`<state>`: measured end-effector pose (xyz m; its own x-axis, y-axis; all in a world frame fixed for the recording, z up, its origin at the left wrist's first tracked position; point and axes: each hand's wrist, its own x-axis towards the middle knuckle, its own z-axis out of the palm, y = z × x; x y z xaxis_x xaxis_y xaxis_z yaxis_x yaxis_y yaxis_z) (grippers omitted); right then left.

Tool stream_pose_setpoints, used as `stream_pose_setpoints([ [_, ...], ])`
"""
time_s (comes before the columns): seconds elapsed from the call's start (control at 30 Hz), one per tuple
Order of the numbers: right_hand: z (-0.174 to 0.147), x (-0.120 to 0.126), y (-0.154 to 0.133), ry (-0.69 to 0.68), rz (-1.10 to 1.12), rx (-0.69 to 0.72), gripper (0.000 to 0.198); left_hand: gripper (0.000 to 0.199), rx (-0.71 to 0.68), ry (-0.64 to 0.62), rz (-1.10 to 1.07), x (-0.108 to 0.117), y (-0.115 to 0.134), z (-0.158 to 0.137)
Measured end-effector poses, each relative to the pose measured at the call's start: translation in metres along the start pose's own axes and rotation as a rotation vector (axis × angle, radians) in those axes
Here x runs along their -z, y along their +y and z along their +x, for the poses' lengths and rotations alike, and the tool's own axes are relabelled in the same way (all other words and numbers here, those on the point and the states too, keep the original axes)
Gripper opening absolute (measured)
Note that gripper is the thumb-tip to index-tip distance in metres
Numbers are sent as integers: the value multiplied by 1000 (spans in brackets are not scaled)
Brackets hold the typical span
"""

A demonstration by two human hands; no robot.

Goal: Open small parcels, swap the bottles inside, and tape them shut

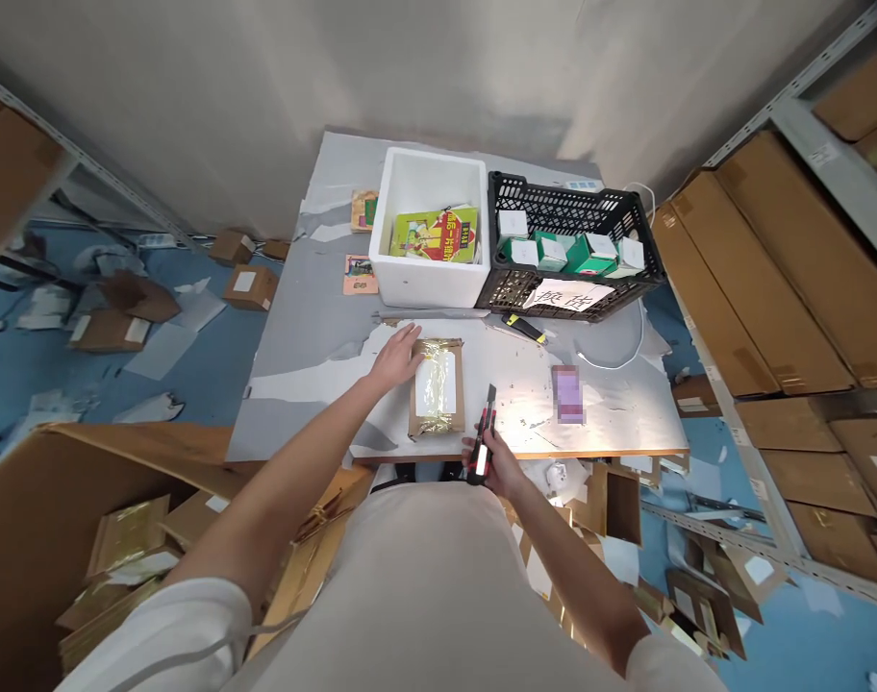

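A small cardboard parcel [446,383] lies on the table in front of me, with a white label and shiny yellowish tape across its top. My left hand [397,358] rests at the parcel's upper left edge; its fingers are stretched out and the thumb reaches the box. At the table's front edge, just right of the parcel, my right hand [497,463] is closed around a red and black utility knife [484,442]. The knife's blade end points away from me, apart from the box.
Behind the parcel stand a white foam box [433,284] with books and a black plastic crate [500,286] with green and white cartons. A yellow and black cutter [525,328] and a blurred purple item [569,394] lie on the table [294,327]. Cardboard boxes [705,279] fill the right shelf.
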<state>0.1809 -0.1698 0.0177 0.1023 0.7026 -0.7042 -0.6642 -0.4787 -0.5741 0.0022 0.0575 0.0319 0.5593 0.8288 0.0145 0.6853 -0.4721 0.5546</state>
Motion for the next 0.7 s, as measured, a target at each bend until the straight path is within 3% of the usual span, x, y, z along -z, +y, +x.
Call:
stream_pose_setpoints([
  [0.07, -5, -2, 12, -51, 52, -85, 37, 59, -19, -112, 15, -1, -5, 19],
  [0.13, -2, -9, 19, -63, 93, -70, 36, 56, 9, -165, 20, -4, -9, 28],
  [0.3, 15, -15, 14, -9, 104, 55, 41, 51, 159, -93, 14, 0, -18, 18],
  [0.5, 54, -4, -40, 67, 41, 256, 38, 35, 521, 141, -224, -6, -24, -55],
  [0.6, 78, -7, -69, 48, -74, 264, 40, 40, 646, 203, -488, -24, -19, -98],
  [0.7, 92, -10, -85, -5, -181, 244, 42, 48, 724, 245, -583, -37, -12, -120],
])
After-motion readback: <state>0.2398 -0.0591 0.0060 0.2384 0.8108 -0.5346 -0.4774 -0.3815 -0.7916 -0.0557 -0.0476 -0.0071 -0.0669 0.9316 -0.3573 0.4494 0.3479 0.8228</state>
